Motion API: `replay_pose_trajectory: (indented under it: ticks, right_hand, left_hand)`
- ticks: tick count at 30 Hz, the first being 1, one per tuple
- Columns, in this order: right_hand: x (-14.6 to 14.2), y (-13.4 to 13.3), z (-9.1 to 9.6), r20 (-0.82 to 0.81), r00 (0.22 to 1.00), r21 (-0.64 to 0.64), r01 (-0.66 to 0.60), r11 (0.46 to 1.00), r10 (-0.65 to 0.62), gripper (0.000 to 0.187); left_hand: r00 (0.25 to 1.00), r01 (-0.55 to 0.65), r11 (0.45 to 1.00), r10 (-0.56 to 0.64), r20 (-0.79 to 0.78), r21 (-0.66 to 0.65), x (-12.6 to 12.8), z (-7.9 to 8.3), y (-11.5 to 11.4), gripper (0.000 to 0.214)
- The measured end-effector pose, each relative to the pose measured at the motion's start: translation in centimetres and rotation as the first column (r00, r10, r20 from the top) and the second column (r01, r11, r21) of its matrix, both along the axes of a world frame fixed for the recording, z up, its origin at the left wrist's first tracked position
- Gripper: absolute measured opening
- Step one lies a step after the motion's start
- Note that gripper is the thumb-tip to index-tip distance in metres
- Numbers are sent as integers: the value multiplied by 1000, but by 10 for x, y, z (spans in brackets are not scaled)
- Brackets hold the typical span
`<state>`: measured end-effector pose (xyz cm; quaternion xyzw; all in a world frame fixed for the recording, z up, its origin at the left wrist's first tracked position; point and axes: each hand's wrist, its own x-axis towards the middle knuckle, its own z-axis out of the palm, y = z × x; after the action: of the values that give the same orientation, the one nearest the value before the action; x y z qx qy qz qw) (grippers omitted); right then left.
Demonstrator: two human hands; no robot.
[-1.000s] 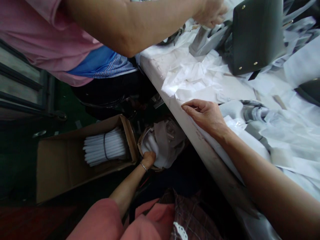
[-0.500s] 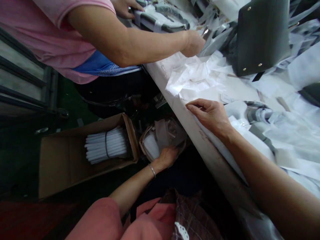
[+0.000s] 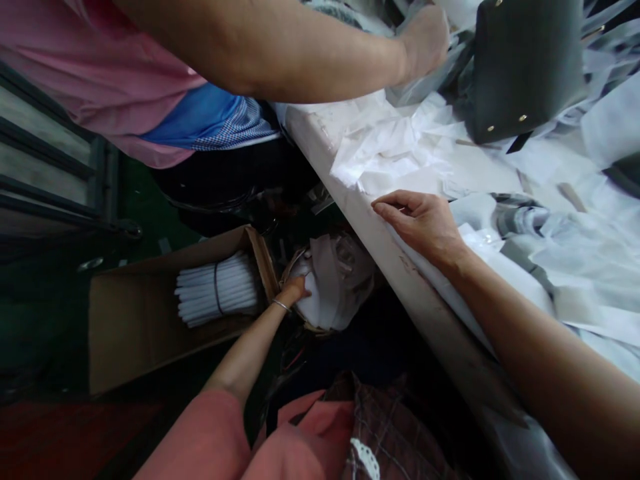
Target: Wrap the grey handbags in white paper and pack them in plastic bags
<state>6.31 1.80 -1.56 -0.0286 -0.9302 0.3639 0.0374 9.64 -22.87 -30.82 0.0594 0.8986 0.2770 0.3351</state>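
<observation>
My left hand reaches down under the table into a round basket stuffed with white paper and beige wrapping. Its fingers press into the white paper; whether they grip it is hidden. A thin bangle sits on that wrist. My right hand rests on the white table edge, fingers curled and lying on a sheet of white paper, holding nothing that I can make out.
A co-worker in a pink shirt leans over the table; that person's hand is among plastic wraps beside a dark green handbag. Crumpled white paper covers the tabletop. On the floor a cardboard box holds a bundle of white rods.
My left hand moved from the basket's lower right rim up to its left side, into the white paper. The co-worker's arm swung right toward the handbag. My right hand stayed put.
</observation>
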Motion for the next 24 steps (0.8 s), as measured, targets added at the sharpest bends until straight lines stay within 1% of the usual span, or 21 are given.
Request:
replay_pose_trajectory:
  ticks: [2,3,6,8,9,11,13,17,18,19,20,21,22,23,24]
  right_hand:
    - [0,0,0,8,1000,0,-8,1000,8,21]
    - [0,0,1,7,1000,0,-12,1000,12,21]
    - [1,0,1,-7,1000,8,-5,1000,5,21]
    - [1,0,0,-14,1000,13,13,1000,-13,21]
    - [1,0,0,-13,1000,11,16,1000,-16,21]
    - [1,1,-1,-9,1000,2,4,1000,-4,22]
    - [0,1,-1,-10,1000,-1,-19,1000,19,23]
    - [0,2,-1,-24,999,14,-25,1000,25,22]
    - [0,1,-1,-28,999,16,-23,1000,24,21]
    - [0,1,-1,-29,999,16,-22,1000,22,21]
    - [0,1,-1,-28,999,14,-21,1000,22,21]
    - [0,0,-1,-27,999,11,-21,1000,21,21]
    - [1,0,0,-24,1000,8,-20,1000,20,21]
    - [1,-1,0,-18,1000,5,-17,1000,17,22]
    - [1,-1,0,-10,1000,3,-13,1000,13,22]
  left_hand:
    - [995,-89,984,79,68,152,-16,4,-9,55]
    - [987,-150,961,131,93,234,-24,8,-15,56]
    - [950,-311,849,280,137,426,-46,25,-40,72]
    - [923,-379,777,353,151,502,-54,35,-56,81]
    - [914,-398,752,376,153,526,-55,39,-61,82]
    - [907,-406,728,394,147,553,-54,42,-64,80]
    - [915,-387,740,384,127,550,-49,41,-61,72]
    - [927,-338,815,374,18,471,-32,37,-40,57]
    - [927,-317,836,373,-40,448,-25,36,-31,57]
    - [930,-263,873,342,-131,411,-18,36,-22,59]
    - [932,-170,923,265,-247,345,-9,35,-12,64]
    - [922,-52,966,144,-358,254,0,33,-1,67]
    - [896,70,986,5,-443,153,9,30,9,68]
    - [865,172,984,-126,-485,53,18,26,19,68]
    - [851,238,971,-222,-476,-29,27,20,27,69]
